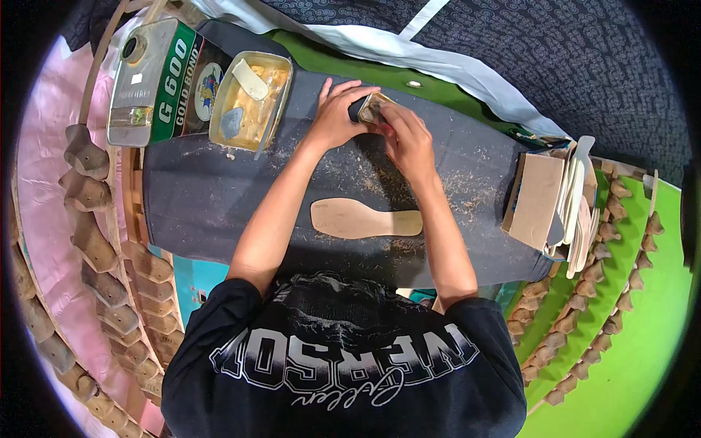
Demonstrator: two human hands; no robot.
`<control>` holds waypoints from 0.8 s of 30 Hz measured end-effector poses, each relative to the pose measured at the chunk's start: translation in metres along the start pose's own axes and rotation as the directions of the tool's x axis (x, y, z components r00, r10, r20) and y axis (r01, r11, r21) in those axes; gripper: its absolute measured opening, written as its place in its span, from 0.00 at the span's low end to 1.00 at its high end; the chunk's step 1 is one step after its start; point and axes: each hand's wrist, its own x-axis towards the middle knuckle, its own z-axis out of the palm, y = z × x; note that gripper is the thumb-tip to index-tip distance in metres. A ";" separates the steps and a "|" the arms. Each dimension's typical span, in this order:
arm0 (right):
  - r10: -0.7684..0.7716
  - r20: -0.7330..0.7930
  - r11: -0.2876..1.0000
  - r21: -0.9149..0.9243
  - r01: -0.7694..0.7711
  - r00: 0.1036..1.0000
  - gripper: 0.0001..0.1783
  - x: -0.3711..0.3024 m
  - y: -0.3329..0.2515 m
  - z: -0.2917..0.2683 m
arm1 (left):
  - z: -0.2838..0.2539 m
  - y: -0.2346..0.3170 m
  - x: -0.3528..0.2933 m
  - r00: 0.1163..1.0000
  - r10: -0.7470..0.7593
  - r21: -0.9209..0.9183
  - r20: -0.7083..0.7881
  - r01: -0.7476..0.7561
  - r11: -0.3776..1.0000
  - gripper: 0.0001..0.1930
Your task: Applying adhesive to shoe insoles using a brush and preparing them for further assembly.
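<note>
Nearest the lower edge of the frame is the person's black printed shirt, with both bare forearms running up from it toward the centre. Between the forearms, at mid-frame, 1 flat tan insole (365,218) lies on the dark tabletop (204,197), apart from both hands and ringed by pale shavings.

Above it, in the upper middle of the frame, the left hand (337,113) and the right hand (409,139) meet on a small dark-and-tan piece (371,106). The left fingers are curled narrowly round its left end and the right fingers are pressed onto its right side, so both hands hold it just above the tabletop. What the piece is cannot be told exactly; it looks like a small shoe part.

By my judgement the step in hand is working this small piece, pressing or folding it. The next move likely calls for a firm pinch and for keeping the piece steady.

At the right of the frame a stack of cardboard and pale insoles (555,201) stands on the tabletop edge. In the upper left sit an open tin of yellowish glue (252,98) with a scrap lying in it, and beside it a large metal can (157,77). Rows of wooden heel blocks (91,193) curve down the left edge, with more at lower right.
</note>
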 end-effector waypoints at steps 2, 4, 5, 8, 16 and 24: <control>-0.032 0.044 0.999 -0.034 0.033 0.999 0.23 0.000 0.001 0.006 | 0.000 -0.004 -0.001 1.000 0.007 0.013 0.001 -0.007 1.000 0.40; -0.043 0.091 0.993 -0.109 0.053 0.995 0.25 -0.006 -0.003 0.008 | 0.002 -0.007 -0.002 0.999 0.036 0.029 -0.002 -0.036 0.999 0.39; -0.049 0.140 0.981 -0.181 0.074 0.989 0.27 -0.009 -0.006 0.009 | 0.003 -0.008 -0.002 0.999 0.033 0.028 -0.002 -0.033 0.999 0.39; 0.012 0.142 0.969 -0.247 0.023 0.990 0.26 -0.010 -0.018 0.005 | 0.004 -0.009 -0.002 0.998 0.046 0.019 -0.036 -0.046 0.999 0.38; 0.295 -0.037 0.946 -0.128 -0.297 0.955 0.11 -0.023 -0.012 -0.031 | -0.003 0.000 -0.004 1.000 0.012 0.008 -0.020 -0.012 1.000 0.43; 0.499 -0.042 0.811 0.375 -0.449 0.865 0.09 -0.011 -0.008 -0.018 | -0.006 0.006 -0.005 0.999 0.015 -0.078 0.036 -0.012 0.997 0.44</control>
